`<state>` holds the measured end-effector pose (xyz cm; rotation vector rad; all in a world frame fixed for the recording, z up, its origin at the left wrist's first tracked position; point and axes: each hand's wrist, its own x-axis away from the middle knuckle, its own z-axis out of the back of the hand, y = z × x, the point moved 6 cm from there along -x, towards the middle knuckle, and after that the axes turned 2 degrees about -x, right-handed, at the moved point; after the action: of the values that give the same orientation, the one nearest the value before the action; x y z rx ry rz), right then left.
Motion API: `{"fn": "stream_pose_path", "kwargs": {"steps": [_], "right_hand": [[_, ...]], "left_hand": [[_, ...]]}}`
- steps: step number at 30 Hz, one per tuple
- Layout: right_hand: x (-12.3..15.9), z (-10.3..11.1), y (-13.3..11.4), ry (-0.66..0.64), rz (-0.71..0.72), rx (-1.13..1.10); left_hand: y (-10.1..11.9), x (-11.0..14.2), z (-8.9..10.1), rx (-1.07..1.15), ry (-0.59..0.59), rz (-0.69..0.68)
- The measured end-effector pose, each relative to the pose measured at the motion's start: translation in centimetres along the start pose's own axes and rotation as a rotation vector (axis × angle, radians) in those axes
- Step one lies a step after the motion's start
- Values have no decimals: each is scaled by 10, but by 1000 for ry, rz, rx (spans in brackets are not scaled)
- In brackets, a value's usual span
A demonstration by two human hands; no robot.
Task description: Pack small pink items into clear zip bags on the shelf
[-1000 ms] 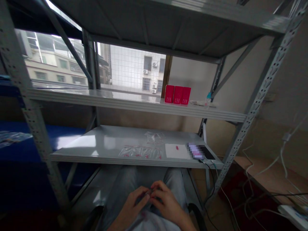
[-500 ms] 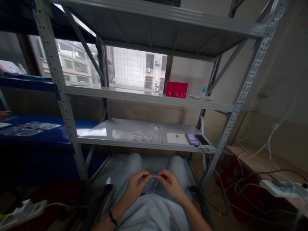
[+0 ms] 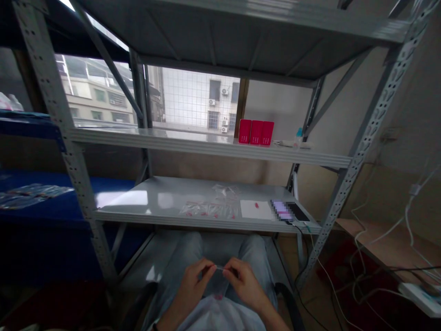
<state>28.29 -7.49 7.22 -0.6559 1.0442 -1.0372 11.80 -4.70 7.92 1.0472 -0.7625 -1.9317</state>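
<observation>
Between my two hands, over my lap, hangs a small clear plastic bag (image 3: 217, 284) with a pinkish-red piece at its bottom. My left hand (image 3: 196, 281) pinches one end of its top edge between thumb and fingers. At the other end of that edge, my right hand (image 3: 243, 279) pinches in the same way. On the shelf (image 3: 165, 193) ahead lie several clear bags (image 3: 206, 209) with small red pieces in them. To their right, a small red piece (image 3: 257, 205) rests on a white sheet (image 3: 248, 210).
Right of the sheet lie a phone with a lit, blurred screen (image 3: 282, 210) and a dark flat device (image 3: 298, 212), with cables running down. Red boxes (image 3: 256, 132) and a small blue-capped bottle (image 3: 298, 135) stand one shelf higher. A power strip (image 3: 422, 299) is at lower right.
The view has moved closer to the shelf and tilted slightly up, so my hands sit lower in it. Both hands keep pinching the bag's top edge.
</observation>
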Motion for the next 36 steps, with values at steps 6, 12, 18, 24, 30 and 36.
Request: {"fn": "stream_pose_path", "kwargs": {"steps": [6,12,18,24,30,36], "right_hand": [[-44,-13,66,34,-30,41],[-59,-19,83,8,-13,56],[-43,-8,63,-34,-132,-31],[-56,35,102,210,-142,-109],[-49,68,134,281,-285,-172],[-46,64,152,266,-308,-201]], "left_hand": [[-59,-45,-19,31,-36,-5],[-71,-58,-30,23,-85,-21],[-37,-43,-20,20,-121,-11],[-31,-90,47,10,30,-19],[-63,-183,158,-276,129,182],[-111,-230,159,-485,28,273]]}}
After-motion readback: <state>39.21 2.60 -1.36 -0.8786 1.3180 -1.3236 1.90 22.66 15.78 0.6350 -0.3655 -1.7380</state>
